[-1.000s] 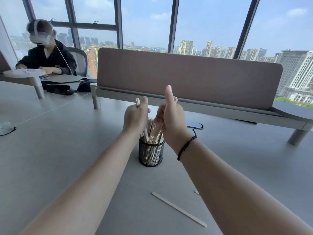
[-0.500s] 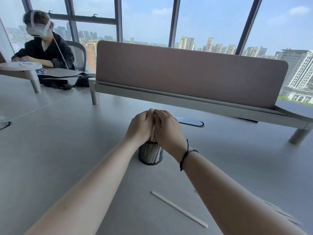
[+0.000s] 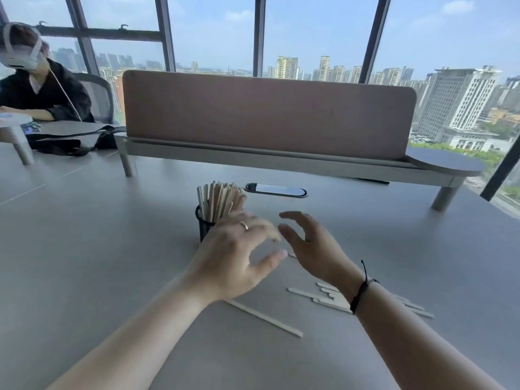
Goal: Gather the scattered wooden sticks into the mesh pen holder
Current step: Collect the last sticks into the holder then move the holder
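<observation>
The black mesh pen holder (image 3: pixel 203 224) stands upright on the grey table, packed with several wooden sticks (image 3: pixel 219 199) that fan out above its rim. My left hand (image 3: pixel 239 257) hovers just right of and nearer than the holder, fingers spread, empty, covering part of its side. My right hand (image 3: pixel 312 246) is beside it, fingers curled apart, empty. One long stick (image 3: pixel 264 318) lies flat below my left hand. A loose pile of sticks (image 3: pixel 329 298) lies under my right wrist, partly hidden by the forearm.
A pink divider panel on a raised grey shelf (image 3: pixel 267 161) runs across the back of the table. A dark oval cable port (image 3: pixel 275 190) sits behind the holder. At the far left a person in a headset (image 3: pixel 36 88) sits by black bags (image 3: pixel 70 140).
Both hands have let go of the stick bundle and come away from the holder toward me and to the right, now open. The sticks stand in the holder. The view has shifted right.
</observation>
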`<move>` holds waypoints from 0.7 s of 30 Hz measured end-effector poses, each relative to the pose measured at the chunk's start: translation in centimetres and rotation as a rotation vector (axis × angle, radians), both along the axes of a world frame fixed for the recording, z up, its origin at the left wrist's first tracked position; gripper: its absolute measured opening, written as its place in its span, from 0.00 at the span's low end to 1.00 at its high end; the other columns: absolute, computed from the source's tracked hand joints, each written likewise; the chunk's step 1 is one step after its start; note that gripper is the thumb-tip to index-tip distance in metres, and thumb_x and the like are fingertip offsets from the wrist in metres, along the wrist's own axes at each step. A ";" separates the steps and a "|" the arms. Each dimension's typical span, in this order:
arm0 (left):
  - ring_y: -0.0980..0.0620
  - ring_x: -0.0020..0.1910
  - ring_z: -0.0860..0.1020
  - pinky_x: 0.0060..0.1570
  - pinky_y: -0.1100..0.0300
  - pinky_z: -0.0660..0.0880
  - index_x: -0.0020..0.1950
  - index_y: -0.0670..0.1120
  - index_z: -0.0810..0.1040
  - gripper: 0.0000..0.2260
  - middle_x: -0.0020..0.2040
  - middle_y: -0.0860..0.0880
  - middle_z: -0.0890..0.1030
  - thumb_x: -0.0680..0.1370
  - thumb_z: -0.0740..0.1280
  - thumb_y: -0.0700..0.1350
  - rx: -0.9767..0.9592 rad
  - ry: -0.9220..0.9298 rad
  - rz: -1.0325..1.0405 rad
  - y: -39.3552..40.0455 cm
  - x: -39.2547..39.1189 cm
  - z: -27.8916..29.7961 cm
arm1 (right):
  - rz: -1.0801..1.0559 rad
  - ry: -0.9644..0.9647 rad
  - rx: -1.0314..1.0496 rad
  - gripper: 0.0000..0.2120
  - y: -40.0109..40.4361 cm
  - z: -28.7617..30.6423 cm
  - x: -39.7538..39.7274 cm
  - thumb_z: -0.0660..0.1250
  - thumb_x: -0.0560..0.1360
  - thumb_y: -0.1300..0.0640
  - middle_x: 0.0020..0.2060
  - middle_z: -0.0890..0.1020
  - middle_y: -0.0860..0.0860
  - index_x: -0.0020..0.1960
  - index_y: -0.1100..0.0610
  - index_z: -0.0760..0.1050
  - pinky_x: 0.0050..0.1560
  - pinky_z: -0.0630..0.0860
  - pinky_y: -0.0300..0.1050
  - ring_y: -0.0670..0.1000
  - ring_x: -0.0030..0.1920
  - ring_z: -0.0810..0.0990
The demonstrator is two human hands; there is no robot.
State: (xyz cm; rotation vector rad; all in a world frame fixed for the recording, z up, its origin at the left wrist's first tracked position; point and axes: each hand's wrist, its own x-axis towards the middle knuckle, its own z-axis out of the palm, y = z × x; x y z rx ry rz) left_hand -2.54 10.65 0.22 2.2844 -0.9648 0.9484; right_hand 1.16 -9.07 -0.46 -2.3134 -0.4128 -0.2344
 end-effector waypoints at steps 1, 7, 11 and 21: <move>0.52 0.62 0.78 0.65 0.51 0.72 0.58 0.50 0.83 0.20 0.62 0.53 0.82 0.76 0.69 0.63 0.134 0.095 -0.040 -0.1 -0.9 -0.8 | 0.005 0.035 -0.130 0.20 -2.1 -0.7 -0.6 0.60 0.80 0.40 0.67 0.75 0.44 0.69 0.44 0.71 0.56 0.67 0.39 0.47 0.60 0.77; 0.59 0.78 0.33 0.73 0.62 0.31 0.79 0.69 0.42 0.50 0.79 0.60 0.32 0.65 0.67 0.76 0.578 0.719 -0.012 -1.4 -1.7 -4.0 | -0.100 0.147 -0.446 0.41 -11.9 -3.3 -4.7 0.54 0.70 0.24 0.76 0.65 0.45 0.76 0.44 0.62 0.76 0.56 0.46 0.49 0.77 0.59; 0.59 0.79 0.37 0.75 0.61 0.35 0.80 0.63 0.40 0.55 0.82 0.56 0.36 0.63 0.66 0.78 0.501 0.696 0.039 -4.0 -0.9 -4.7 | -0.150 0.108 -0.402 0.32 -11.8 -4.3 -5.4 0.57 0.77 0.33 0.74 0.69 0.46 0.75 0.49 0.65 0.73 0.57 0.41 0.49 0.74 0.64; 0.54 0.80 0.57 0.79 0.51 0.49 0.81 0.52 0.56 0.55 0.80 0.54 0.63 0.61 0.60 0.79 0.318 0.673 0.189 -10.2 0.8 -6.1 | -0.104 -0.058 -0.040 0.12 -6.1 -4.9 -3.5 0.62 0.80 0.55 0.42 0.85 0.51 0.44 0.57 0.82 0.45 0.72 0.45 0.53 0.46 0.82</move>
